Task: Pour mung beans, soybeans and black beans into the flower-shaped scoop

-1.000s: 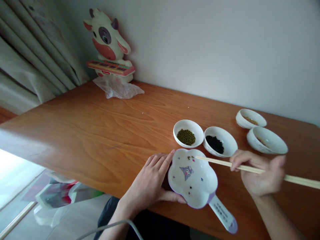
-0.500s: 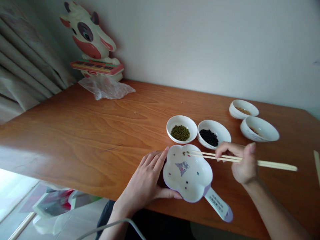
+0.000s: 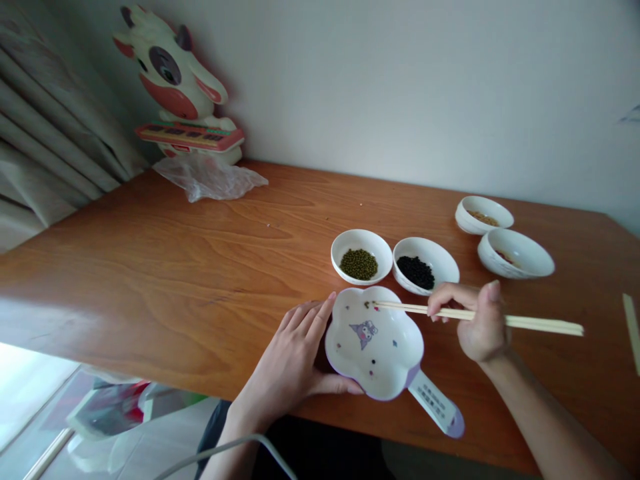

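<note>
My left hand [image 3: 295,357] grips the left rim of a white flower-shaped bowl [image 3: 345,353] with a purple edge and a short handle. A few green beans [image 3: 367,305] lie near the bowl's far edge, and a dark bean [image 3: 373,362] sits lower down among printed designs. With my right hand [image 3: 475,320] I hold a pair of wooden chopsticks [image 3: 540,324]. Their tips, close together, are at the green beans; whether a bean is pinched I cannot tell. Just behind stand a bowl of green beans [image 3: 359,264] and a bowl of black beans [image 3: 416,272].
Two more white bowls stand at the right: one with yellowish contents [image 3: 483,218], one with reddish contents [image 3: 507,258]. A pale stick [image 3: 631,327] lies at the right edge. A cow toy keyboard [image 3: 190,133] and a plastic bag [image 3: 210,179] are at the back left.
The chopstick tips have drawn together and shifted slightly left to the green beans. My left hand keeps its place on the flower-shaped bowl.
</note>
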Demonstrator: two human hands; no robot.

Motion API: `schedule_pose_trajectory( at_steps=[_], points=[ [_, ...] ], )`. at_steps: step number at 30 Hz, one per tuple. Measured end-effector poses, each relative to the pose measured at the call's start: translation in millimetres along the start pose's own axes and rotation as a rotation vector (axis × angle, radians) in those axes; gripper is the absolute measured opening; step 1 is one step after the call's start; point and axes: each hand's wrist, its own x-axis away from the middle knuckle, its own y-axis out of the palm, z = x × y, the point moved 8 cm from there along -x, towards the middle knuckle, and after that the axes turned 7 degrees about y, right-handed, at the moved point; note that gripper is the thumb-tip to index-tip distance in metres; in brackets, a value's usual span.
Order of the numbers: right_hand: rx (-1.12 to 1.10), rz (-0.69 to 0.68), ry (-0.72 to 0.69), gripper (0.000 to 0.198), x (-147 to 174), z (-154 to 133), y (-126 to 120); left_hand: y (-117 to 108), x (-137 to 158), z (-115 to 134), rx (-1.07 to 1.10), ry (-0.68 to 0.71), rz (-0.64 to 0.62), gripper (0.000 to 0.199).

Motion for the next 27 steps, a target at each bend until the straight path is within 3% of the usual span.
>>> schedule_pose_trajectory(
  at_steps=[9,27],
  points=[
    [-0.054,-0.005,-0.037,0.087,0,-14,2,0,0,-1,-0.009,-0.01,-0.005,0.128],
    [0.0,-0.056,-0.054,0.085,0,6,5,3,0,-1,-0.016,-0.002,-0.016,0.128]
  ],
)
